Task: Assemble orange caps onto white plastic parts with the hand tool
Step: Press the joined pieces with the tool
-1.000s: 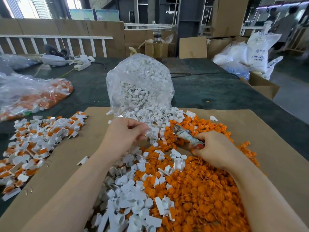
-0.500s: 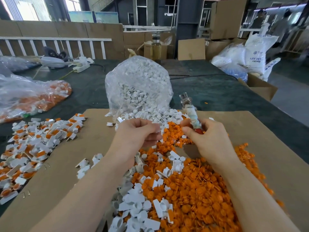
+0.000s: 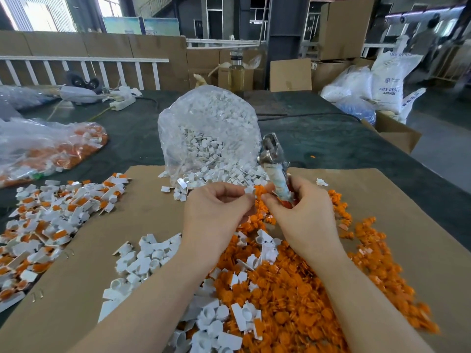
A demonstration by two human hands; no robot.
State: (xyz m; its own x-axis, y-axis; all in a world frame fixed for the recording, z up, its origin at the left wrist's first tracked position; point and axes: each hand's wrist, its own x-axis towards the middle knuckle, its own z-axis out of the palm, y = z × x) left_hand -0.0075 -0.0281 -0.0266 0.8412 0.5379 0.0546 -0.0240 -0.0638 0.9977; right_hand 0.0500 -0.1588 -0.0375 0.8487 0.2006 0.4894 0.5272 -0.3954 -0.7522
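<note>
My left hand (image 3: 216, 212) pinches a small white plastic part (image 3: 249, 191) at its fingertips. Close beside it, my right hand (image 3: 303, 212) grips the hand tool (image 3: 275, 166), whose taped handle sits in the fist while its metal head points up and away. An orange cap seems to sit at the right fingertips, touching the white part. Beneath both hands lies a big heap of loose orange caps (image 3: 293, 289) mixed with loose white parts (image 3: 153, 258) on brown cardboard (image 3: 382, 200).
A clear bag of white parts (image 3: 209, 133) stands just beyond my hands. Assembled white-and-orange pieces (image 3: 51, 220) lie at the left. Another bag with orange pieces (image 3: 46, 154) rests at far left on the dark green table (image 3: 331, 138). Boxes and sacks stand at the back right.
Both hands rose from the pile and came together. The tool swung from lying low over the caps to pointing upright. My left hand now shows a white part at its fingertips.
</note>
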